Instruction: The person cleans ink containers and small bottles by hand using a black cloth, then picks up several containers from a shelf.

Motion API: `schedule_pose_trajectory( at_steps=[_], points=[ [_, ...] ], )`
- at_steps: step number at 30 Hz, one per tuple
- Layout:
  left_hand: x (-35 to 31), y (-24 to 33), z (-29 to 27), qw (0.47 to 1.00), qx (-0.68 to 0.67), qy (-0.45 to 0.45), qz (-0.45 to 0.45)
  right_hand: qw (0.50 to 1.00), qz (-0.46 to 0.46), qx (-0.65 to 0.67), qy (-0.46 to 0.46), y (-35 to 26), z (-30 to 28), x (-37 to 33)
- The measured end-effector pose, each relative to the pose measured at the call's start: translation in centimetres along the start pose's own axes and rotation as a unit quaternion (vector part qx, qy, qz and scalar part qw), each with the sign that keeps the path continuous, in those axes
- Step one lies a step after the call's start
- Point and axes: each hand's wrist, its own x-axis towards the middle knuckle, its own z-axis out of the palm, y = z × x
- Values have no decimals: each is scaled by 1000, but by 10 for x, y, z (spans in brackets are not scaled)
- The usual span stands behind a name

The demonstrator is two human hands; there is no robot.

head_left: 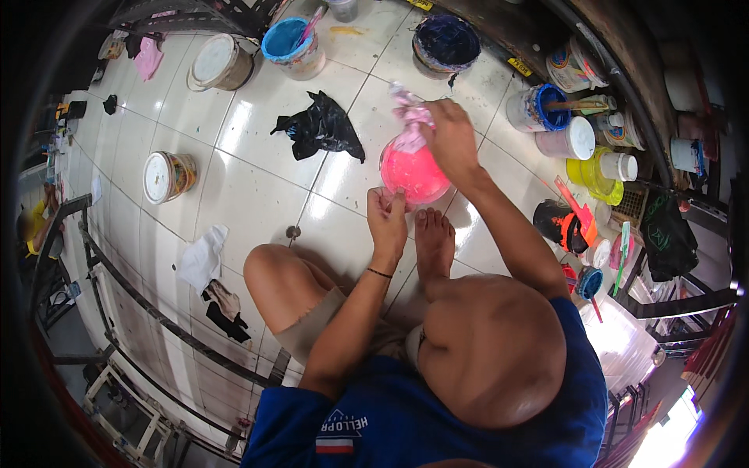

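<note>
A round bright pink tub (415,173) is on the tiled floor in front of my right foot. Whether its top is a lid or paint inside, I cannot tell. My left hand (386,214) pinches the near left edge with its fingers closed. At the far side, my right hand (454,140) is closed on a crumpled white-and-pink rag (413,129), which reaches over the tub's far edge. A crumpled black plastic bag (321,129) lies to the left of the tub.
Beyond stand an open blue paint bucket (292,48), a dark paint bucket (445,47) and a lidded bucket (218,62). Another lidded tub (168,177) sits left. Several paint containers line the right, near a black bag (669,238). A metal rail (156,312) runs along the left.
</note>
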Motion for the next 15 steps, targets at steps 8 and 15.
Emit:
schedule_pose_trajectory(
  at_steps=[8,15],
  points=[
    [0,10,6,998,-57,-29,-19,994,-98,10,-46,-31,9,-11],
    [2,10,17,997,-71,-10,-18,987,-130,47,-76,-34,15,-23]
  ],
)
